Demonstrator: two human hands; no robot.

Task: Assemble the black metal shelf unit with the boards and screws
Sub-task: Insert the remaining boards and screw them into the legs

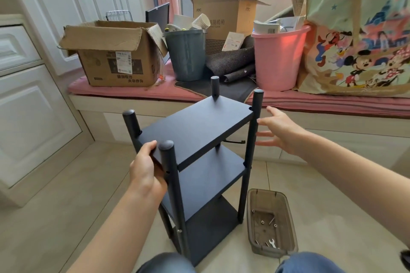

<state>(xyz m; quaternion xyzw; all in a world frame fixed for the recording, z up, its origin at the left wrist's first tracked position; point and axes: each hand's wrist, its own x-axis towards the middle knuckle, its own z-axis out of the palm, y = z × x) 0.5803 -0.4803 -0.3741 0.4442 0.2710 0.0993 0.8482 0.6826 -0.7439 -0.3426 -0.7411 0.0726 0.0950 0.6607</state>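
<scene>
The black metal shelf unit (199,162) stands upright on the tiled floor in front of me, with three boards between four round posts. My left hand (146,168) grips the near left edge of the top board (195,126), thumb on top beside the near post (170,175). My right hand (279,131) hovers open just right of the far right post (253,139), fingers spread and apart from it. A brown translucent plastic tray (286,228) on the floor at the right holds a few screws, nuts and a small wrench (272,243).
A window bench with a pink cushion (332,99) runs behind the shelf, loaded with a cardboard box (115,60), a grey bucket (187,55), a pink bucket (277,60) and a cartoon-print bag (359,40). White cabinet doors (28,106) stand at the left. My knees show at the bottom edge.
</scene>
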